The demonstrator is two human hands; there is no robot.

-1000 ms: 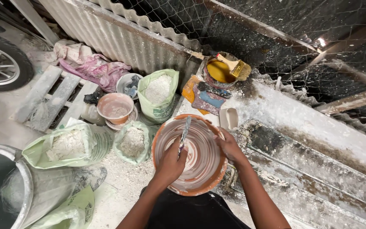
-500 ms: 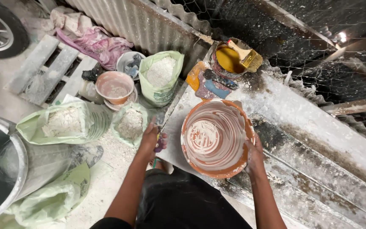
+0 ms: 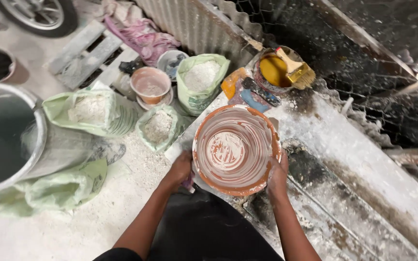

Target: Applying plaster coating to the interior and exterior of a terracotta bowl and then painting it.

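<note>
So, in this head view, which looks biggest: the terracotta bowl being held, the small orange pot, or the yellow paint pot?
Largest to smallest:
1. terracotta bowl
2. small orange pot and yellow paint pot, which look alike; both sit farther from the camera.

I can't see the fingers of my right hand [image 3: 277, 178]; they curl behind the rim of the terracotta bowl [image 3: 235, 150]. My left hand [image 3: 181, 170] covers a small purplish thing I can't identify. The wheel [image 3: 39, 14] is cut off by the top edge, the grey tub [image 3: 6, 140] by the left.
</note>
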